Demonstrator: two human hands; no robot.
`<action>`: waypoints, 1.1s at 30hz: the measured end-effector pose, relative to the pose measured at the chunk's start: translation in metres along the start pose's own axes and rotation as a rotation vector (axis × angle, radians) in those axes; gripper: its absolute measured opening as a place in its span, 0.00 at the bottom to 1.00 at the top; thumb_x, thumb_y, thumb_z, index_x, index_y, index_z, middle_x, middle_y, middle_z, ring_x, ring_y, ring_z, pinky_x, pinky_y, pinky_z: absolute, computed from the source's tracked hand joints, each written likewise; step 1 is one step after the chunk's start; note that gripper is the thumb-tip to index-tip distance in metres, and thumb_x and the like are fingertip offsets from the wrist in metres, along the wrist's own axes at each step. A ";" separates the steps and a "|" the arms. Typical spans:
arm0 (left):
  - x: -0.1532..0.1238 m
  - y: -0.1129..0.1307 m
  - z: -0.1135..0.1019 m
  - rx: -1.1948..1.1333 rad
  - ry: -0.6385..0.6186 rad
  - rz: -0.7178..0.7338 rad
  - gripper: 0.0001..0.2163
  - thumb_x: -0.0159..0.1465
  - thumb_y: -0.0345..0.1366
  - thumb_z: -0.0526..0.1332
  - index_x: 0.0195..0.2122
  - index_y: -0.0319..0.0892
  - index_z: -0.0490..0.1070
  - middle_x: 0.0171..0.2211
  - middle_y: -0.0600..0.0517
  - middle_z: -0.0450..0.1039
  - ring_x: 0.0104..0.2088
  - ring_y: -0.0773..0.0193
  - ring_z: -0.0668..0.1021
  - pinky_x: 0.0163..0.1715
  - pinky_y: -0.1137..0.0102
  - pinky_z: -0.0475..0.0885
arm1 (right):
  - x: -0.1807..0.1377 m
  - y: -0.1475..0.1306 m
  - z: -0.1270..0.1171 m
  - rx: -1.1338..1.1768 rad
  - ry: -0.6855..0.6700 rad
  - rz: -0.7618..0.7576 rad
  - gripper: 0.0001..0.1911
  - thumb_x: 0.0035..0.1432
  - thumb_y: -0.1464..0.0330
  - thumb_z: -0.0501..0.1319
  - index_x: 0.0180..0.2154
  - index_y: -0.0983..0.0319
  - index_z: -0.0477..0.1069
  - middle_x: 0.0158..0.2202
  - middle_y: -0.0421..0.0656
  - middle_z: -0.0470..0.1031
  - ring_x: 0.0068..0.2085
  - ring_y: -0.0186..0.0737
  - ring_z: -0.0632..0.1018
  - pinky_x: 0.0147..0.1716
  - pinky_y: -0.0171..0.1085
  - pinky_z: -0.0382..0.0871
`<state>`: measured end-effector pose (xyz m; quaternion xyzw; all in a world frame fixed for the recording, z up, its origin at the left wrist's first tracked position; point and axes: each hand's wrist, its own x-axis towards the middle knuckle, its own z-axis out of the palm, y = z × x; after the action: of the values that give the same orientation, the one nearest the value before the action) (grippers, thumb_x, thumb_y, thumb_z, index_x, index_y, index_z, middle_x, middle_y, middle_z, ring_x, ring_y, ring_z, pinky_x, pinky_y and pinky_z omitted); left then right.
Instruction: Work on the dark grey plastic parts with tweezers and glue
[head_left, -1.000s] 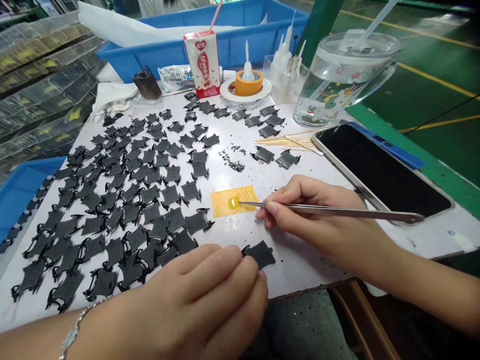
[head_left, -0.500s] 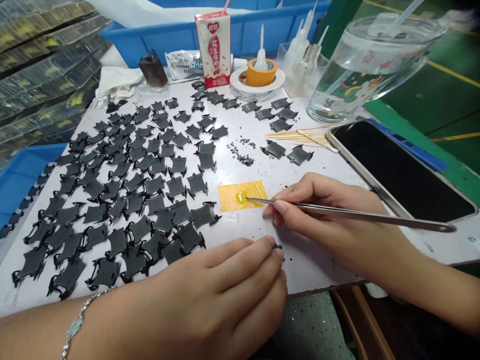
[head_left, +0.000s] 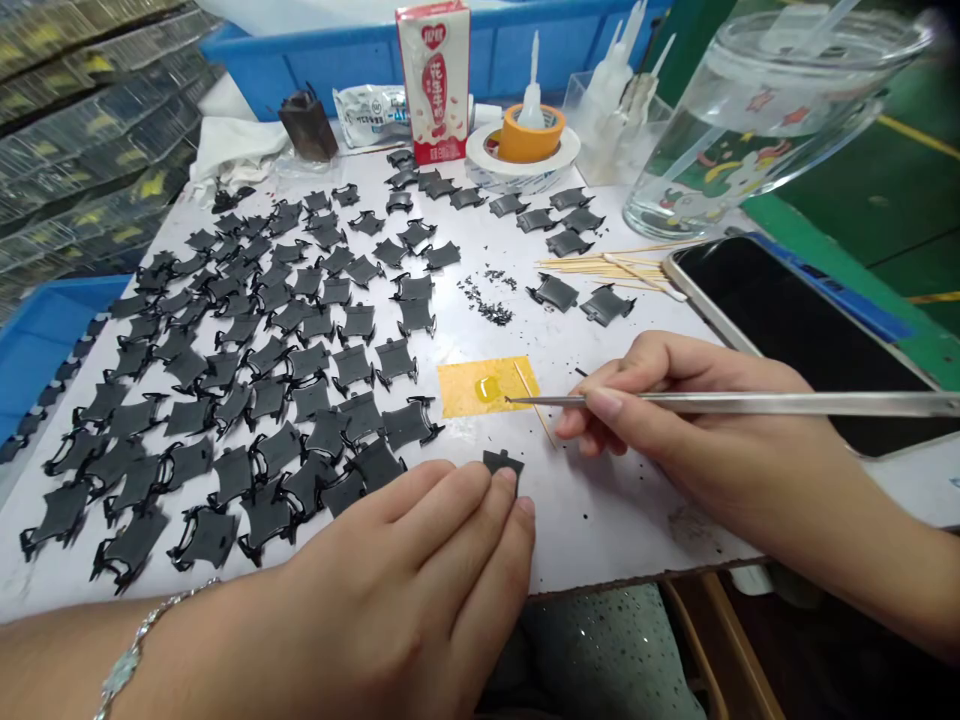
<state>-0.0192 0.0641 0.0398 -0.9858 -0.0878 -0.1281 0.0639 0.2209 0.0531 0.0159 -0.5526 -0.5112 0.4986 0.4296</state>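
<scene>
Factory assembly station, small-parts handwork. Dozens of identical black parts (head_left: 352, 365) laid out in rows on a white surface (head_left: 600, 520). Blue plastic bins (head_left: 360, 65) behind and at left, stacks of clear component trays (head_left: 75, 130) on the left. Green painted floor (head_left: 862, 200) with a yellow marking line (head_left: 919, 135), typical shop floor. Bench consumables: tape rolls (head_left: 523, 160), glue nozzle tips (head_left: 615, 90), toothpicks (head_left: 607, 268), a glue dab (head_left: 487, 388) on a yellow patch.

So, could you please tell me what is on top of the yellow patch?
A glossy yellow blob sits on the yellow patch, the metal probe pointing at it. Whatever lies beneath is hidden.
</scene>
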 end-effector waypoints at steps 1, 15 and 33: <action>-0.001 0.000 0.000 0.012 0.019 -0.001 0.19 0.72 0.25 0.45 0.49 0.33 0.75 0.48 0.46 0.80 0.46 0.55 0.82 0.46 0.64 0.75 | -0.002 -0.001 0.000 -0.051 -0.007 -0.008 0.12 0.56 0.60 0.71 0.26 0.55 0.72 0.28 0.38 0.83 0.29 0.37 0.80 0.28 0.34 0.74; -0.010 0.014 0.017 0.014 0.074 -0.089 0.14 0.68 0.28 0.53 0.51 0.33 0.73 0.50 0.45 0.79 0.50 0.52 0.76 0.53 0.61 0.69 | -0.006 0.002 -0.004 -0.247 -0.179 -0.082 0.11 0.54 0.60 0.70 0.25 0.54 0.72 0.27 0.41 0.82 0.27 0.44 0.80 0.22 0.40 0.72; -0.012 0.017 0.016 0.031 0.088 -0.089 0.15 0.67 0.30 0.55 0.51 0.32 0.73 0.51 0.42 0.77 0.51 0.51 0.74 0.54 0.61 0.71 | -0.007 0.003 -0.004 -0.296 -0.189 -0.144 0.10 0.56 0.61 0.69 0.26 0.54 0.73 0.29 0.40 0.83 0.26 0.41 0.80 0.21 0.38 0.70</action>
<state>-0.0236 0.0480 0.0196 -0.9732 -0.1309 -0.1728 0.0773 0.2254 0.0459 0.0145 -0.5225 -0.6552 0.4360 0.3282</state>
